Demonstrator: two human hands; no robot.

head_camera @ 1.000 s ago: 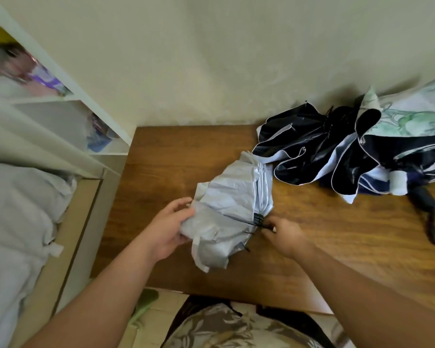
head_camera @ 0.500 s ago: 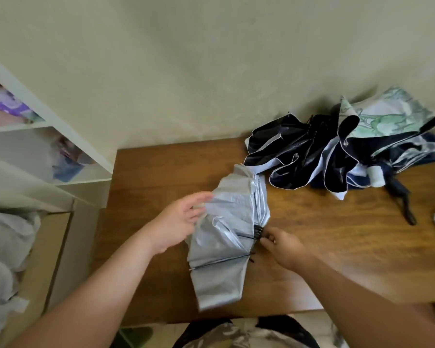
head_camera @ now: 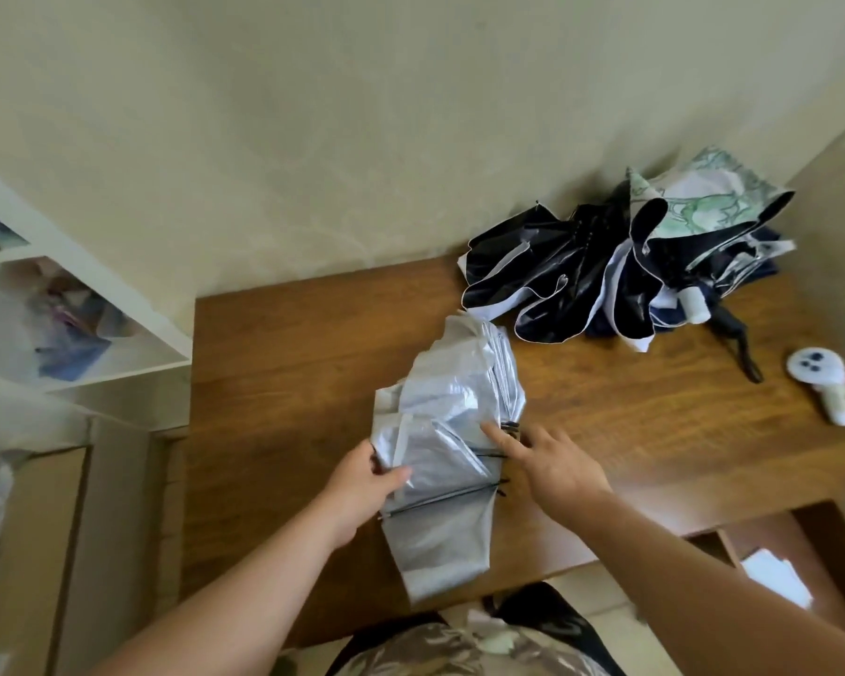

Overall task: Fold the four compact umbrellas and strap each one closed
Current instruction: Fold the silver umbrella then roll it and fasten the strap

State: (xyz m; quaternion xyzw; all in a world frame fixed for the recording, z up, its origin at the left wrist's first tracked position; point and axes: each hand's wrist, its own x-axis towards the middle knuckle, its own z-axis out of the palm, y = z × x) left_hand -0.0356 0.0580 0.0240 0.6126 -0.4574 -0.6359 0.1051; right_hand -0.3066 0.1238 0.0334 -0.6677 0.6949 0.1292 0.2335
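Silver umbrella (head_camera: 447,461) lying collapsed but loose on the tabletop (head_camera: 284,383), canopy rumpled, thin black ribs showing across its lower half, one end hanging over the near edge. Left hand (head_camera: 362,485) now pinching the canopy's left edge between thumb and curled fingers, having shifted down from higher on the fabric half a second ago. Right hand (head_camera: 552,468) no longer gripping the rib cluster (head_camera: 510,426); now opening out, fingers straight and spread, forefinger touching the fabric just beside the black rib tips. Canopy spreading flatter and longer than a second ago, so pleats probably being sorted for rolling; strap not visible, wrapping not yet begun. Three other umbrellas apparently waiting in a tangled heap (head_camera: 620,275) at the far right of the tabletop against the wall: dark panels with white trim, a pale green-printed canopy on top, a black handle with wrist loop (head_camera: 740,341) trailing out; none strapped, so most of the task still ahead. White controller (head_camera: 823,387) resting further right. White shelf unit (head_camera: 69,324) standing to the left.
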